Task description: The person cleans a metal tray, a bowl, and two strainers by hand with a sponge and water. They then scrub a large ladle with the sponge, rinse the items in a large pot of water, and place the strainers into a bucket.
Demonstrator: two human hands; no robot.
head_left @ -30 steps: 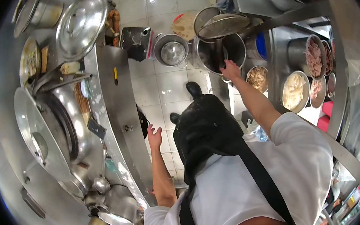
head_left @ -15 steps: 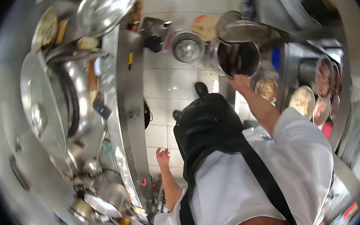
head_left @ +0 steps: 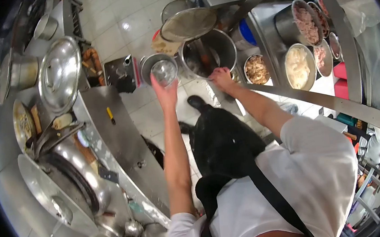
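Over the near rim of a small metal pot (head_left: 145,64) on the floor, my left hand (head_left: 166,95) reaches with thumb and fingers spread apart. A shiny round surface (head_left: 164,71) shows inside that pot, right at the fingertips. My right hand (head_left: 222,78) is closed on the near rim of a large, deep stockpot (head_left: 226,47), which has dark brown matter inside. A round mesh strainer (head_left: 188,24) overlaps the stockpot's far side.
Bowls of pale food (head_left: 300,66) and pink meat (head_left: 307,24) stand on the right, with a container of brown pieces (head_left: 257,69) near the stockpot. At left, a steel counter (head_left: 109,125) borders a wok station with a large metal lid (head_left: 60,75).
My left hand has reached forward from beside my body to the small pot. My right hand stays at the stockpot's rim. The view has turned and shifted.
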